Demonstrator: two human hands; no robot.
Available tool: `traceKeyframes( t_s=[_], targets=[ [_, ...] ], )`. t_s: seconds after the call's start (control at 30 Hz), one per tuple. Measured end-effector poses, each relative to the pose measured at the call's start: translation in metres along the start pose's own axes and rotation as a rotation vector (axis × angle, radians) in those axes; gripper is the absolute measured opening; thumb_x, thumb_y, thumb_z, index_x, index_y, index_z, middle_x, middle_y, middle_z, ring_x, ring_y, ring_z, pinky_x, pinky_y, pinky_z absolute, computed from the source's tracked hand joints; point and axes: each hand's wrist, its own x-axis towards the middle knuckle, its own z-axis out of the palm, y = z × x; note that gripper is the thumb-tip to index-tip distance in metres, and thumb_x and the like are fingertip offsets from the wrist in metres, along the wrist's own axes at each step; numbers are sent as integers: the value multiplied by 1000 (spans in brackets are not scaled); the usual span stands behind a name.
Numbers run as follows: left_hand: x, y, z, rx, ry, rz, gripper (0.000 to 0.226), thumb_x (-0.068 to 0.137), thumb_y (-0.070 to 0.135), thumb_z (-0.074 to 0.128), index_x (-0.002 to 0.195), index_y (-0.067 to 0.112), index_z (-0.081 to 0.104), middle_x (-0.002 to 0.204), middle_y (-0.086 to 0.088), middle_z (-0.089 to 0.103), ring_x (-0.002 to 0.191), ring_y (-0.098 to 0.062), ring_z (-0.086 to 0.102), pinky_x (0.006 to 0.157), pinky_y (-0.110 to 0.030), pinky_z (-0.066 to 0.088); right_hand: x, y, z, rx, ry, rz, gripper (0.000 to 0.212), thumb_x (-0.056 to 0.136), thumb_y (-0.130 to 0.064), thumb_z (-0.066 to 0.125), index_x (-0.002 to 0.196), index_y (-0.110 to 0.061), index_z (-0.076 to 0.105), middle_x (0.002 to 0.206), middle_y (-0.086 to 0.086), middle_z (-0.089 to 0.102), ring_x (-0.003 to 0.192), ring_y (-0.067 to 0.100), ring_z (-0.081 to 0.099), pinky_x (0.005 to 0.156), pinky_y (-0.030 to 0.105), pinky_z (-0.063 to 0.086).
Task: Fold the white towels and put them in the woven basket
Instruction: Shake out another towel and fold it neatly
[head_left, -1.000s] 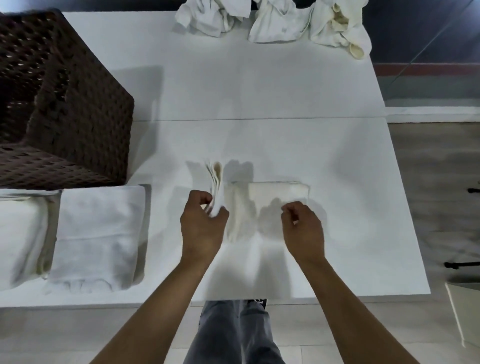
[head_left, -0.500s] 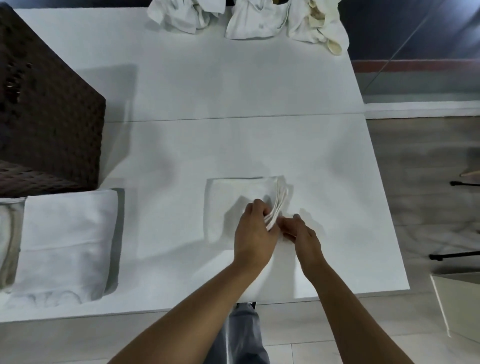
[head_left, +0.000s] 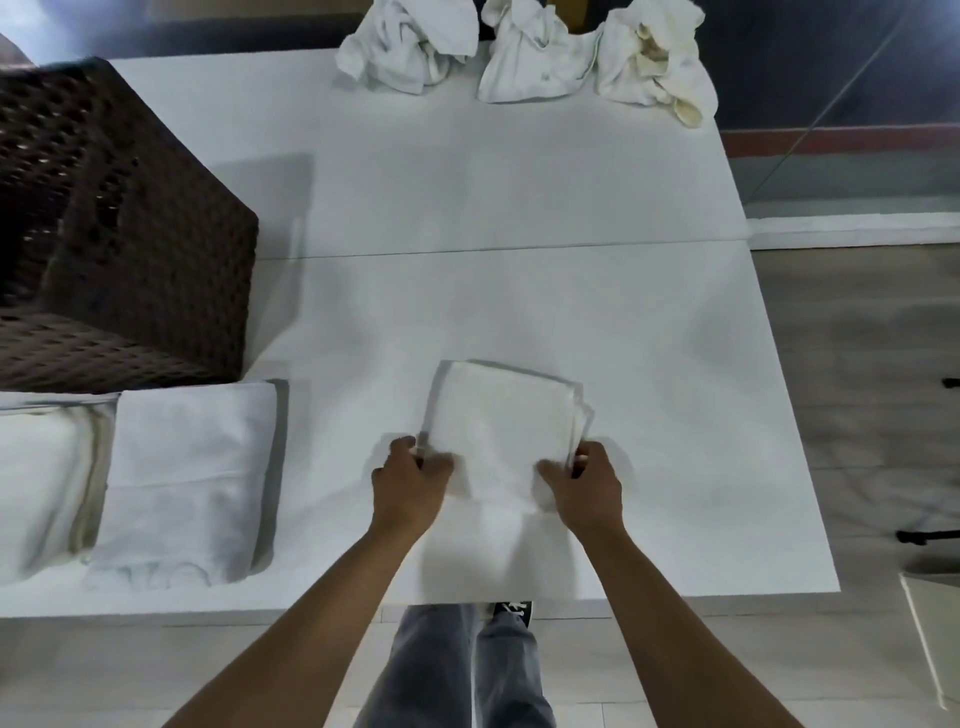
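The white table (head_left: 519, 208) is flanked at upper left by the woven basket (head_left: 130, 249), with folded towels (head_left: 192, 467) below it and three crumpled towels (head_left: 540, 57) along the top edge. At lower centre a small folded towel (head_left: 498, 421), half a second ago still being closed, is now pinched at its near corners by the left hand (head_left: 410, 480) and right hand (head_left: 587, 483). No writing can be read.

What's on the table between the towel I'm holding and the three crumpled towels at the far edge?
Nothing: in the head view only bare white table lies between the folded towel and the crumpled towels, crossed by a thin seam line.
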Motion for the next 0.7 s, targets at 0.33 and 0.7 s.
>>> traceKeyframes(
  t_s=[0.33, 0.7],
  targets=[
    [-48, 9, -43, -227, -113, 295, 9, 91, 32, 68, 98, 26, 65, 97, 7, 72, 89, -13, 68, 76, -29, 53, -23, -12, -34, -80, -95, -123, 66, 86, -30, 78, 142, -27, 42, 122, 1, 54, 107, 17, 58, 75, 28, 47],
    [-141, -25, -137, -93, 26, 584, 20, 95, 33, 65, 113, 38, 60, 101, 13, 59, 94, -6, 59, 82, -22, 48, -86, -113, -10, -78, -674, -562, 101, 70, -7, 90, 145, -52, 41, 146, -21, 45, 131, 0, 48, 88, 13, 51]
  ],
)
